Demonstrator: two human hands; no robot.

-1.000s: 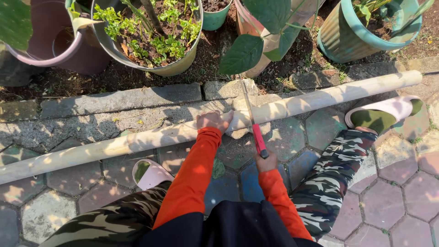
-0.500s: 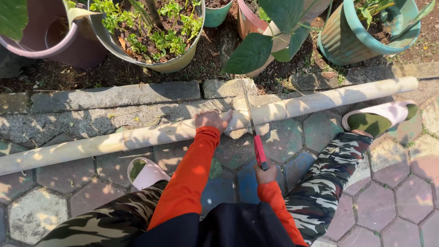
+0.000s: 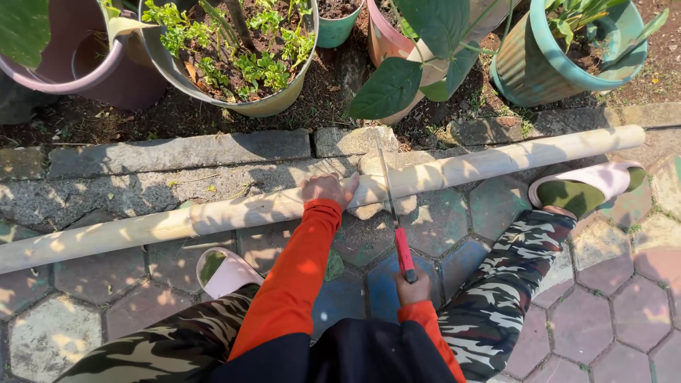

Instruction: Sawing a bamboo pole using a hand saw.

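Seen from above: a long pale pole [image 3: 234, 213] lying across hexagonal paving [image 3: 624, 284], propped near its middle on a rough stone [image 3: 372, 188]. Left hand [image 3: 325, 189] pressed down on the pole just left of the stone, fingers curled over the top, orange sleeve [image 3: 291, 284] running back from it. Right hand [image 3: 411, 291] clenched around the red handle of a handsaw [image 3: 396, 220], thin blade set across the pole right beside the stone and reaching past it toward a stone kerb [image 3: 184, 152]. Camouflage trousers [image 3: 496, 298] on either side of the saw, one pale sandal [image 3: 223, 273] below the pole to the left, the other [image 3: 589, 188] close under the pole's right end. Beyond the pole, on bare soil: a grey pot of green seedlings [image 3: 234, 57], a mauve pot [image 3: 85, 64] at far left, a pink pot with broad leaves [image 3: 404, 64], a ribbed teal pot [image 3: 567, 57] at right.
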